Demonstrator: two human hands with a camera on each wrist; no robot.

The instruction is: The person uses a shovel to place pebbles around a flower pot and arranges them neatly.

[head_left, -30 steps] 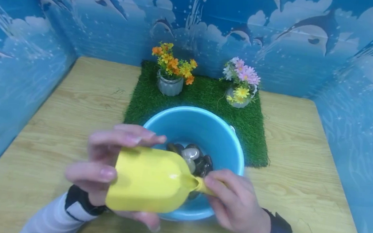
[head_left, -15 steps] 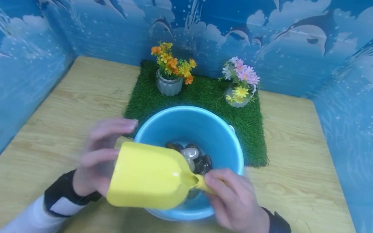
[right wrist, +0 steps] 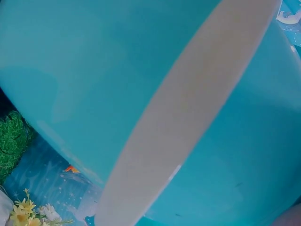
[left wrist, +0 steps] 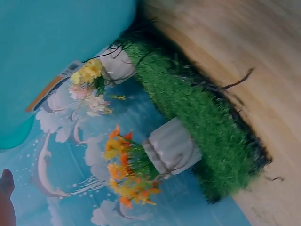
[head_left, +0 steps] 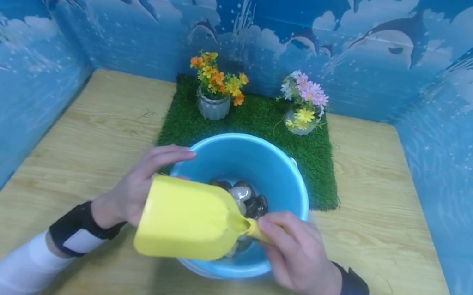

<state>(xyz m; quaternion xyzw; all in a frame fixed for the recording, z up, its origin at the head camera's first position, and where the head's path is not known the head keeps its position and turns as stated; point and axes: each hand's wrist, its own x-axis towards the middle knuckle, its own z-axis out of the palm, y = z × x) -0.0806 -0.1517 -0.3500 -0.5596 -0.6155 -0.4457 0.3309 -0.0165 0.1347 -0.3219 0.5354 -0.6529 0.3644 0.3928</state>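
Note:
Over a blue bucket [head_left: 262,142], my right hand [head_left: 297,252] grips the short handle of a yellow plastic scoop [head_left: 186,220]. The scoop's wide end points left and covers the bucket's near-left rim. My left hand [head_left: 142,181] is at the bucket's left side, its straight fingers reaching across the rim; the scoop hides its lower part. Whether the left fingers touch the rim I cannot tell. Dark and pale pebbles [head_left: 252,204] lie at the bottom of the bucket, partly hidden by scoop and right hand. In the right wrist view, a pale bucket handle [right wrist: 183,108] crosses the bucket wall.
Behind the bucket lies a green turf mat [head_left: 256,114]. On it stand a pot of orange flowers [head_left: 214,106] and a pot of pink and yellow flowers [head_left: 303,111]. Blue dolphin-print walls [head_left: 266,34] enclose the wooden table [head_left: 381,214] at the back and sides.
My left hand has moved away from the scoop's wide end, left and then up to the bucket's left rim. The right hand holds the scoop almost still, its wide end slightly raised.

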